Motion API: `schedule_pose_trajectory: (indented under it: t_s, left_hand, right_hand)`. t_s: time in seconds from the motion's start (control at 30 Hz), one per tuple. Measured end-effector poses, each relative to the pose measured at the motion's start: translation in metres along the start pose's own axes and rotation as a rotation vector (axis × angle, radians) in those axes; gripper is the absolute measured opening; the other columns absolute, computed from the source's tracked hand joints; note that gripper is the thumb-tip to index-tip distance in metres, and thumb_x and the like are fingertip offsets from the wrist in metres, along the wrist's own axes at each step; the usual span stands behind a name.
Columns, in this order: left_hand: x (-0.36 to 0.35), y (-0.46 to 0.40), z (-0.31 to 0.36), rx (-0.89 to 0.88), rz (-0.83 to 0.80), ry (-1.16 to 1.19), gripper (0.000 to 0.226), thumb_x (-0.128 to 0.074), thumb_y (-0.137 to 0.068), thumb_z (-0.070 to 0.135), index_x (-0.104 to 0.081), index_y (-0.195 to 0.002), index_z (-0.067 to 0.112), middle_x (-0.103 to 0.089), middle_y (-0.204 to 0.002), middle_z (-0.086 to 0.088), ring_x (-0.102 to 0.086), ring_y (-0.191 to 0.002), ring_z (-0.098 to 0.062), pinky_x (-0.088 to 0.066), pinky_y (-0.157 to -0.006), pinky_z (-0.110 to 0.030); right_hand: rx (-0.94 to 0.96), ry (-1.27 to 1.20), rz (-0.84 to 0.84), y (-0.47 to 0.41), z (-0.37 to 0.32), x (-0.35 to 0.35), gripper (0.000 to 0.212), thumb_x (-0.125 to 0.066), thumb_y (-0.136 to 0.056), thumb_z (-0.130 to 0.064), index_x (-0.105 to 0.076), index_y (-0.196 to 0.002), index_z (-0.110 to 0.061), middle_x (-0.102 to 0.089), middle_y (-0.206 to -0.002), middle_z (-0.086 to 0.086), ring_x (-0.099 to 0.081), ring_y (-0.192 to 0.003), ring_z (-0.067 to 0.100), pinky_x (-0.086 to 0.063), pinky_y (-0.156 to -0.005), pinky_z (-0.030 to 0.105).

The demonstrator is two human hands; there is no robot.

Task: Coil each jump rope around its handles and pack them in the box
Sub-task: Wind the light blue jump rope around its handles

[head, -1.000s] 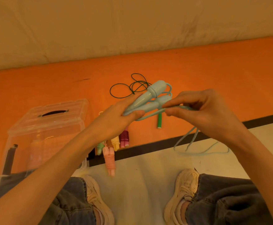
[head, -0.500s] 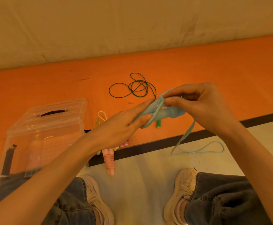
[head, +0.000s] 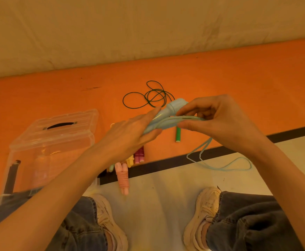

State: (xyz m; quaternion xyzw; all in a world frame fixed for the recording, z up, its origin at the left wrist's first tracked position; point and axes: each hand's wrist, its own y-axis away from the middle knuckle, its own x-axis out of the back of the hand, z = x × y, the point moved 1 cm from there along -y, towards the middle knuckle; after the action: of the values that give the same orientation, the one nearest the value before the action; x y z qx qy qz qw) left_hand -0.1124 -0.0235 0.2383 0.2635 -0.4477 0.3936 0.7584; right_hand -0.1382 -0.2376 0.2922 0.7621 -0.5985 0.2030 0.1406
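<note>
Both hands engaged: left hand (head: 130,134) grips pale blue handles (head: 168,115); right hand (head: 218,122) pinches their cord (head: 184,118) against them.

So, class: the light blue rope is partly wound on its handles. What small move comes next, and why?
Probably another wrap: the right hand carries the cord over the light blue handles gripped in the left hand, since a slack tail trails on the floor.
</note>
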Motion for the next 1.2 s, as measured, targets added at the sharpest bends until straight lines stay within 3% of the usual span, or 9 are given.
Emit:
schedule_pose_trajectory:
  t_s: [0.2,0.33,0.4,0.57,0.67,0.73,0.9,1.07,1.2]
  left_hand:
    - [-0.001,0.003,-0.008,-0.017,-0.018,-0.193,0.074,-0.014,-0.088,0.068,-0.005,-0.153,0.033,-0.056,-0.125,0.001,-0.057,-0.101,-0.019,-0.043,-0.080,-0.037]
    - [-0.004,0.003,-0.009,-0.037,-0.055,-0.222,0.068,-0.015,-0.093,0.062,-0.003,-0.153,0.033,-0.054,-0.129,0.002,-0.057,-0.099,-0.019,-0.046,-0.081,-0.040]
    - [-0.005,0.002,-0.005,-0.073,-0.082,-0.262,0.072,-0.013,-0.090,0.066,-0.002,-0.153,0.033,-0.054,-0.131,0.002,-0.059,-0.099,-0.018,-0.046,-0.080,-0.040]
    - [-0.008,0.002,0.008,-0.100,-0.144,-0.205,0.064,-0.029,-0.098,0.049,-0.005,-0.154,0.030,-0.057,-0.120,0.001,-0.048,-0.078,-0.012,-0.033,-0.057,-0.024]
    - [-0.009,0.007,0.016,-0.130,-0.131,-0.131,0.068,-0.030,-0.095,0.048,-0.007,-0.154,0.023,-0.055,-0.129,-0.004,-0.056,-0.097,-0.021,-0.029,-0.063,-0.017]
    - [-0.010,0.009,0.023,-0.132,-0.143,-0.115,0.075,-0.028,-0.091,0.049,-0.005,-0.154,0.016,-0.059,-0.121,-0.010,-0.057,-0.089,-0.027,-0.033,-0.068,-0.025]
    - [-0.011,0.011,0.030,-0.108,-0.165,-0.109,0.074,-0.027,-0.092,0.049,-0.014,-0.149,0.003,-0.059,-0.093,-0.009,-0.050,-0.070,-0.021,-0.036,-0.062,-0.032]
    - [-0.008,0.013,0.039,-0.130,-0.118,-0.050,0.088,-0.043,-0.097,0.042,0.036,-0.135,0.031,-0.036,-0.078,0.016,-0.042,-0.060,-0.005,-0.034,-0.058,-0.027]
    - [-0.004,0.019,0.048,-0.225,-0.116,-0.067,0.085,-0.048,-0.095,0.042,0.022,-0.144,0.035,-0.045,-0.087,0.016,-0.048,-0.069,-0.014,-0.045,-0.064,-0.033]
  right_hand:
    - [0.000,0.180,-0.034,0.003,0.006,0.033,0.022,-0.079,-0.074,-0.005,-0.072,-0.088,-0.020,-0.069,-0.073,0.004,-0.057,-0.060,0.006,-0.045,-0.059,0.019]
    - [0.071,0.144,0.079,0.009,-0.002,0.052,0.016,-0.077,-0.071,-0.023,-0.075,-0.087,-0.020,-0.068,-0.073,0.020,-0.055,-0.063,0.037,-0.042,-0.056,0.040]
    - [0.142,0.152,0.159,0.004,-0.003,0.051,0.014,-0.077,-0.072,-0.028,-0.074,-0.085,-0.023,-0.065,-0.069,0.021,-0.048,-0.059,0.034,-0.036,-0.054,0.039]
    - [0.233,0.164,0.288,-0.026,0.003,0.038,0.009,-0.079,-0.075,-0.022,-0.073,-0.082,-0.023,-0.071,-0.073,0.011,-0.054,-0.063,0.032,-0.040,-0.057,0.041]
    - [0.235,0.148,0.304,-0.043,0.006,0.030,0.011,-0.079,-0.074,-0.020,-0.073,-0.082,-0.023,-0.064,-0.060,-0.022,-0.047,-0.053,0.003,-0.034,-0.054,0.017]
    - [0.237,0.176,0.291,-0.052,0.009,0.024,0.011,-0.079,-0.073,-0.019,-0.073,-0.082,-0.023,-0.058,-0.054,-0.030,-0.043,-0.049,-0.001,-0.028,-0.052,0.010]
    - [0.193,0.196,0.265,-0.065,0.018,0.020,0.012,-0.081,-0.070,-0.022,-0.074,-0.079,-0.026,-0.057,-0.051,-0.026,-0.044,-0.049,-0.002,-0.027,-0.050,0.012]
    - [0.140,0.197,0.253,-0.066,0.021,0.019,0.012,-0.080,-0.072,-0.017,-0.074,-0.082,-0.020,-0.052,-0.044,-0.029,-0.042,-0.044,-0.001,-0.025,-0.046,0.011]
    - [0.136,0.151,0.196,-0.066,0.023,0.018,0.013,-0.082,-0.069,-0.022,-0.073,-0.078,-0.026,-0.058,-0.049,-0.025,-0.037,-0.045,0.002,-0.025,-0.047,0.014]
